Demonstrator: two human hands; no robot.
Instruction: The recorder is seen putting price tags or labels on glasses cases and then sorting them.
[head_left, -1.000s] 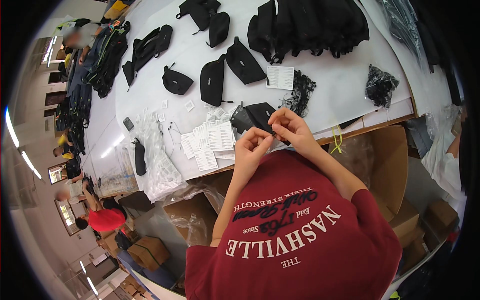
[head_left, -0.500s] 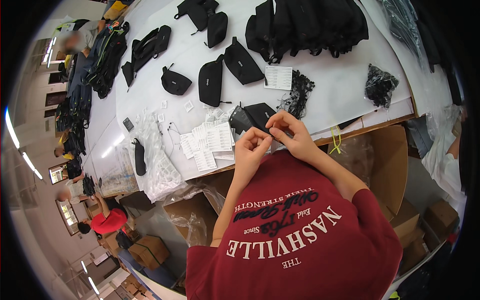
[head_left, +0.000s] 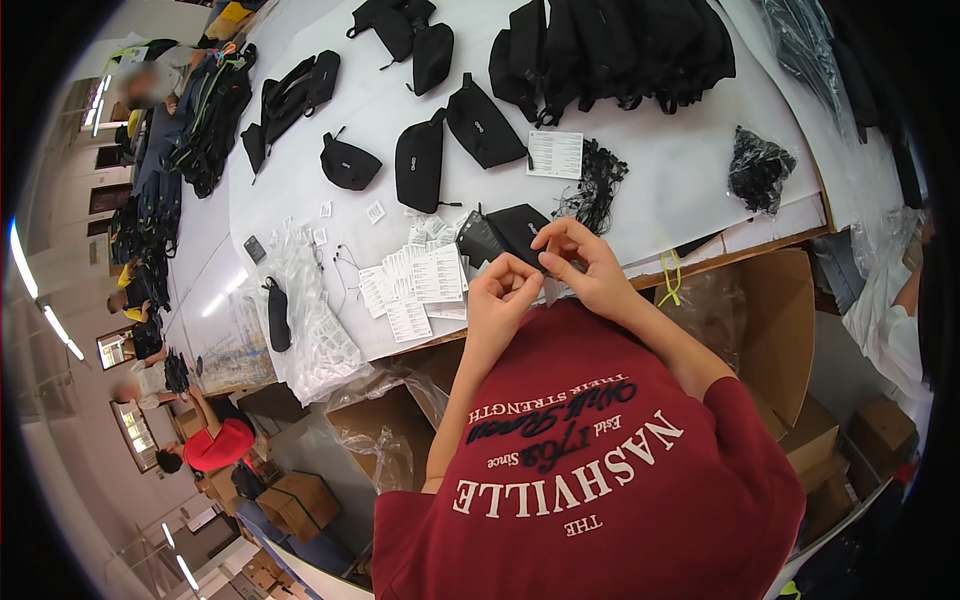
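Close together at the table's near edge, both my hands are pinched, fingertips almost meeting. My left hand point(head_left: 506, 291) and my right hand point(head_left: 585, 264) have something small between the fingertips that I cannot make out; a pale sliver shows just beneath. Right behind them lies a black zip pouch point(head_left: 520, 226), partly covered by my right hand, with a dark printed tag card point(head_left: 481, 239) beside it. A pile of white printed labels point(head_left: 437, 274) spreads left of my left hand. A tangle of black tag strings point(head_left: 598, 185) lies beyond my right hand, next to a white printed sheet point(head_left: 555, 154).
More black pouches point(head_left: 420, 165) lie across the white table point(head_left: 690, 190), with a heap of black bags point(head_left: 620, 55) at the back. A plastic bag of labels point(head_left: 315, 335) sits left, a bag of black strings point(head_left: 760, 172) right. Open cardboard boxes point(head_left: 780, 345) stand below the edge.
Almost nothing differs. My two hands stay pinched together in the same place, and the pouches and labels lie as before.
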